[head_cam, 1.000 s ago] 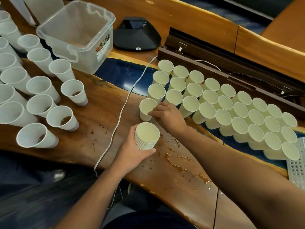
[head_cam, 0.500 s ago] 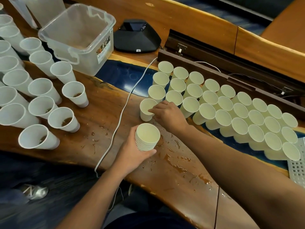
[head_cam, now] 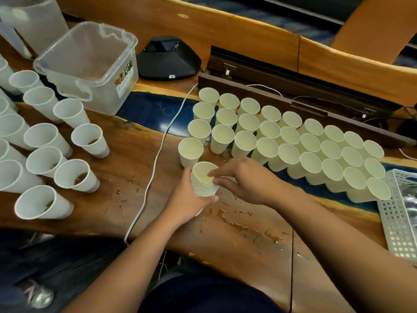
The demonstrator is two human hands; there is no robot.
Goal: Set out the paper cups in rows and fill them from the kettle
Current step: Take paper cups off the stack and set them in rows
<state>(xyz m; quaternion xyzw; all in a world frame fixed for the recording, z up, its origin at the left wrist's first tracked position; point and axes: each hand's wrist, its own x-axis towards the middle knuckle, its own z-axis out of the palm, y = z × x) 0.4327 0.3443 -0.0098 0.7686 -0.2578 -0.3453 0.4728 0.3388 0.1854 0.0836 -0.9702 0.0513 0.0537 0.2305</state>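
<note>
While the left hand (head_cam: pixel 189 199) grips the nested cup stack (head_cam: pixel 204 179) at centre frame, the right hand's fingertips (head_cam: pixel 214 176) pinch its top rim; the cream paper cup rows (head_cam: pixel 291 141) at right look nearly laid, all seemingly unfilled; no kettle shows.

Pale yellow cups (head_cam: pixel 286 141) right of the white cable (head_cam: pixel 155 163); white cups (head_cam: pixel 45 141) left (some holding brown liquid); table (head_cam: pixel 126 150) brown, blue-inlaid.

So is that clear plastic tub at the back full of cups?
No, the clear plastic tub holds no cups; its bare bottom shows through.
</note>
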